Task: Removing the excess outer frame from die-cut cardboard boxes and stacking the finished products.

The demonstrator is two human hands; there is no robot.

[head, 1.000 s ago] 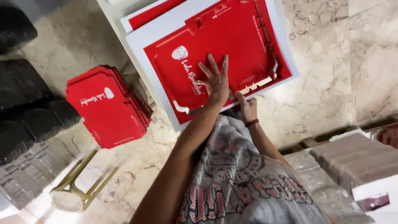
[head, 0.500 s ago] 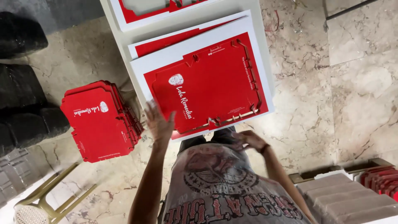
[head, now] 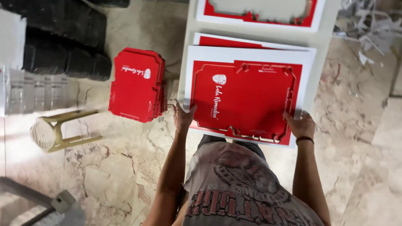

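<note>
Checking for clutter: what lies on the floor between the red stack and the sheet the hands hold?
Only bare marble floor between the red stack and the printed sheet, plus the left hand at the sheet's edge, in the head view.

Two hands [head: 183,117] [head: 300,124], three red printed sheets [head: 245,98], one stack of red cut-outs [head: 136,83], one stool [head: 63,129]
</note>
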